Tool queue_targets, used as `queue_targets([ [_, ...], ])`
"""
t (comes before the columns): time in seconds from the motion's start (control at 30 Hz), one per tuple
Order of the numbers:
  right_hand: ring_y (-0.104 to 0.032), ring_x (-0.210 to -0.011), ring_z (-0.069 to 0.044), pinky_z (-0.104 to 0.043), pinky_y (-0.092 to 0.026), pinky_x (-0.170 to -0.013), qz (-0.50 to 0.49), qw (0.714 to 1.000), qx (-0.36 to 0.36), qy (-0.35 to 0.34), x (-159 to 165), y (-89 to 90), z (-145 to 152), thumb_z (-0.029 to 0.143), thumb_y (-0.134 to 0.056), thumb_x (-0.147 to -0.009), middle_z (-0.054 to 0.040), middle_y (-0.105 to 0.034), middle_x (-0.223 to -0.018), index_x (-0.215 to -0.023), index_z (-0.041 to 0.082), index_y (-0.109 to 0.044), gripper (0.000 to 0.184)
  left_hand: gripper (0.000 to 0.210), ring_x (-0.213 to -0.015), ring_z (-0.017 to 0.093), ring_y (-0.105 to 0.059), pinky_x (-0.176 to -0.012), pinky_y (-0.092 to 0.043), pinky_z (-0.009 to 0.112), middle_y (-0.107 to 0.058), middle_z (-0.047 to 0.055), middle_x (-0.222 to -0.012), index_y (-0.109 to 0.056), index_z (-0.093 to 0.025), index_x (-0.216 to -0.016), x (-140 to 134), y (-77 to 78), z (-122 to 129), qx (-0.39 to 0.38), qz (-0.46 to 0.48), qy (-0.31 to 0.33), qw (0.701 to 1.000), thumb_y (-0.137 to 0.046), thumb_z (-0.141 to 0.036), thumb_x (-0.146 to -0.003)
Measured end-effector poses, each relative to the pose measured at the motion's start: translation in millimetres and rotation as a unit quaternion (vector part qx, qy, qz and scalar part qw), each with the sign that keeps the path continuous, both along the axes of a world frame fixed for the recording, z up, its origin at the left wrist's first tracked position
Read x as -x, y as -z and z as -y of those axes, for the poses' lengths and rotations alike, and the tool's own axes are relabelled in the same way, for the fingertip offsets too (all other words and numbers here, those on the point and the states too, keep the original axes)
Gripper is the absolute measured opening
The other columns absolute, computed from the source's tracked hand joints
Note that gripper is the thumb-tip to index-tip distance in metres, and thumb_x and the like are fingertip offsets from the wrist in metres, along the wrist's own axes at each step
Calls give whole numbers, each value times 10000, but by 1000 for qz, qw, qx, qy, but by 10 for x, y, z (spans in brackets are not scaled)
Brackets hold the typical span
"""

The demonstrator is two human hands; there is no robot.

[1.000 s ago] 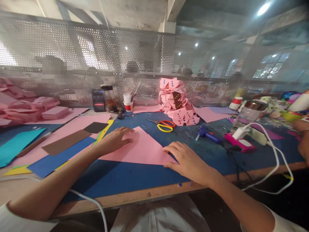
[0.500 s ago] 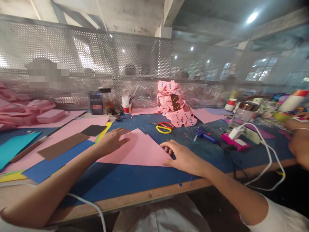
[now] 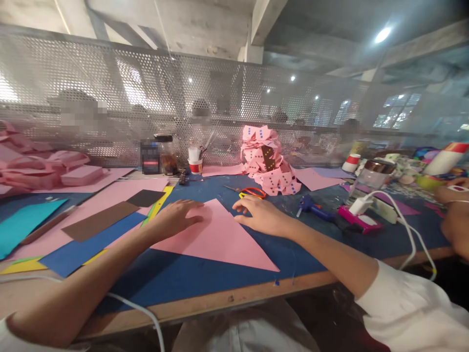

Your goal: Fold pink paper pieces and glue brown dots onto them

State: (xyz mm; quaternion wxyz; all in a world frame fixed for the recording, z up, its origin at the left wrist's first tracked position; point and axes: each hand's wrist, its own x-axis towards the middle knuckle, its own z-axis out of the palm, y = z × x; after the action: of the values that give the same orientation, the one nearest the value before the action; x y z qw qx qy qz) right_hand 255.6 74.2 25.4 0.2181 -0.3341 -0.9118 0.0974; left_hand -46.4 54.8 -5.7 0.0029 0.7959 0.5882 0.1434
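A folded sheet of pink paper [image 3: 216,239], roughly triangular, lies on the blue table mat in front of me. My left hand [image 3: 178,219] rests flat along its upper left side, thumb apart from the fingers. At the sheet's upper right edge is my right hand [image 3: 258,215], its fingers loosely curved and spread, holding nothing. Just beyond it lie scissors [image 3: 252,192] with red and yellow handles, partly hidden by that hand. A blue glue gun [image 3: 317,209] sits farther right.
Brown card [image 3: 100,221], blue card [image 3: 91,247] and turquoise card [image 3: 29,227] lie left. A pile of dotted pink paper pieces [image 3: 269,161] stands at the back. On the right are a pink power strip [image 3: 361,220], a glass jar [image 3: 372,178] and another person's hand [image 3: 456,222].
My right hand has left the paper's right corner and moved up and left along its edge. The right corner now points nearer the table's front edge. My left hand stays on the left side.
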Motion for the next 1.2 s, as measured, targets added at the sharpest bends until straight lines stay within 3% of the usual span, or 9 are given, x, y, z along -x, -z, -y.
queue_targets([
  [0.23,-532,-1229,-286,-410,-391,-1032,41,998,-44,-30,483,271,-437,396,-616,-891,-116,-602,-1333,-1322,167,-557,492,507,-1198,311,-574,-1002,-444,437,-647,57,-1295,-615,-269,-1258,-73,-60,54,10,0,15,1000,-511,-575,-868],
  [0.4,-518,-1238,-268,-417,-348,-1060,43,996,-62,-51,495,400,-426,387,-554,-949,-116,-635,-1288,-1272,161,-607,398,501,-1191,302,-579,-1015,-433,426,-638,64,-1306,-605,-267,-1268,-52,-50,25,-8,-3,26,1000,-504,-564,-877],
  [0.6,-584,-1112,-230,-369,-401,-992,-12,994,-79,-72,484,401,-367,279,-620,-912,-92,-692,-1168,-1191,179,-664,300,529,-1204,351,-566,-1002,-425,469,-639,106,-1301,-596,-266,-1288,67,-87,-35,-10,14,-13,1000,-514,-562,-858],
  [0.8,-618,-831,-140,-272,-465,-798,-128,991,15,-43,480,333,-428,198,-653,-859,-50,-677,-1002,-1071,193,-713,220,480,-1020,316,-672,-858,-501,400,-721,82,-1127,-641,-267,-1217,136,-229,-47,20,89,-68,993,-516,-557,-855],
  [0.9,-591,-761,-118,-255,-470,-763,-190,981,40,-16,433,223,-465,185,-677,-825,-41,-663,-944,-1030,176,-726,211,526,-1069,295,-655,-909,-494,385,-722,81,-1108,-636,-234,-1210,167,-277,-74,23,234,-50,971,-583,-578,-816],
  [1.0,-604,-781,-125,-257,-481,-775,-254,966,45,2,365,110,-524,217,-672,-819,-35,-676,-941,-993,181,-726,185,692,-1052,285,-658,-916,-505,402,-715,112,-1101,-561,-180,-1297,174,-354,-56,4,377,-61,924,-657,-603,-757],
  [1.13,-630,-803,-145,-274,-501,-778,-335,937,95,16,277,25,-628,302,-661,-813,-31,-706,-955,-1002,192,-712,224,775,-1123,295,-630,-920,-521,441,-649,150,-1247,-513,-197,-1345,144,-489,54,0,477,-125,870,-714,-603,-716],
  [1.2,-636,-796,-153,-280,-508,-765,-376,918,125,24,247,7,-670,317,-673,-790,-32,-711,-932,-1004,181,-708,256,729,-1131,300,-632,-897,-546,436,-635,152,-1279,-551,-209,-1304,120,-529,107,45,508,-112,853,-726,-594,-710],
])
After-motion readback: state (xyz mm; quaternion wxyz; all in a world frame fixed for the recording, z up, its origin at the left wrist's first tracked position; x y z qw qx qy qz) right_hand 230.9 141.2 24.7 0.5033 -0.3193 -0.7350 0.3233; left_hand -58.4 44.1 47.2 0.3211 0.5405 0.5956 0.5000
